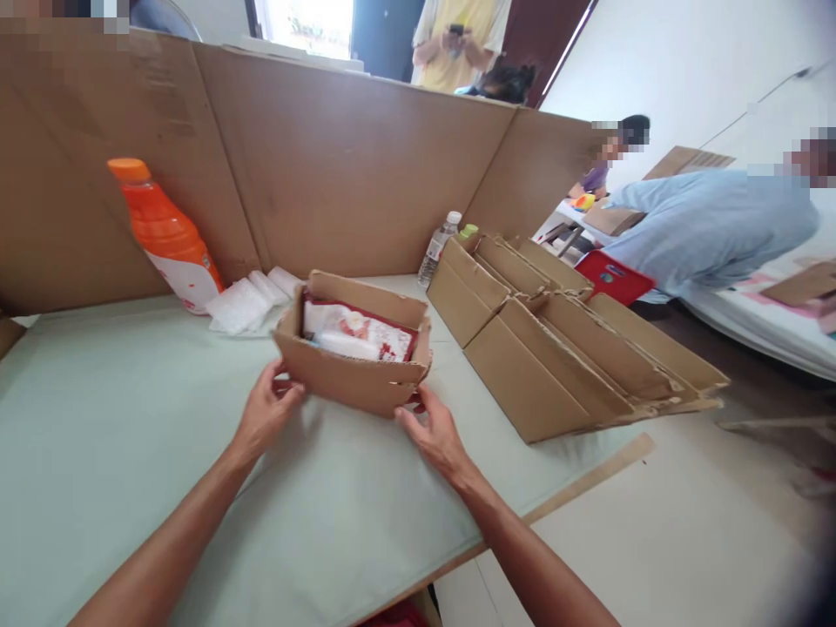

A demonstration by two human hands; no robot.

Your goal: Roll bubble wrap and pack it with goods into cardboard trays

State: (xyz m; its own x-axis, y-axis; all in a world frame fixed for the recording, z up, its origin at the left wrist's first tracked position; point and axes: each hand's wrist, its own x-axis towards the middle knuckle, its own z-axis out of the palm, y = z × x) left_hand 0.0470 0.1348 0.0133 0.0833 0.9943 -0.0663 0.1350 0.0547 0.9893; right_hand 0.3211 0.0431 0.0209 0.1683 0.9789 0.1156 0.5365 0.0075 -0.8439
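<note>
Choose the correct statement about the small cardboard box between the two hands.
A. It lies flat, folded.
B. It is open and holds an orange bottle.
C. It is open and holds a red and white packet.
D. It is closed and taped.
C: the small cardboard box has its flaps up, and a red and white packet lies inside it, while the left hand and right hand touch its near corners.

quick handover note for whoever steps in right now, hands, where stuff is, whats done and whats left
Left hand: open, fingers at the left lower corner of the small cardboard box.
Right hand: open, touching its right lower corner.
Box sits on the table, top open, red and white packet inside.
Done: packet in the box.
Left: flaps not shut.
Nearby: orange bottle, flattened cartons.
</note>
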